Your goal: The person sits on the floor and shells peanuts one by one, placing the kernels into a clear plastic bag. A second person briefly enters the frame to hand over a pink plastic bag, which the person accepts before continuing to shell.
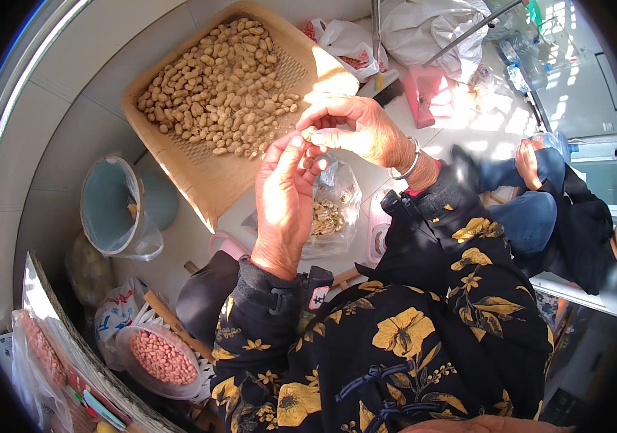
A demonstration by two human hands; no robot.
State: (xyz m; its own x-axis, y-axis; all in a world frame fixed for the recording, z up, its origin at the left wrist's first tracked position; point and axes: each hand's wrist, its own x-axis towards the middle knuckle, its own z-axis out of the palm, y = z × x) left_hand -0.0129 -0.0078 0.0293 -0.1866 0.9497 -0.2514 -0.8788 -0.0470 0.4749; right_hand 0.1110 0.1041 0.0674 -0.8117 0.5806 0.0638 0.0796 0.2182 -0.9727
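Both hands meet over the near right edge of a large tan basket (308, 59) heaped with unshelled peanuts (222, 81). Thumb and fingers of my right hand (359, 130) pinch a peanut shell (309, 133). My left hand (289, 200) is raised beside it, its thumb tip close to the shell, with small reddish kernels (306, 162) at its curled fingers. Below the hands, a clear plastic bag (349, 189) on the floor holds empty peanut shells (326, 217). At the lower left, a bowl (124, 346) holds shelled pink peanuts (163, 358).
A lined blue-green bin (108, 205) stands left of the basket. White bags (432, 27) and a pink dustpan (419, 100) lie at the upper right. Another person (562, 216) sits at the right. A bagged batch of peanuts (43, 346) is at the far left.
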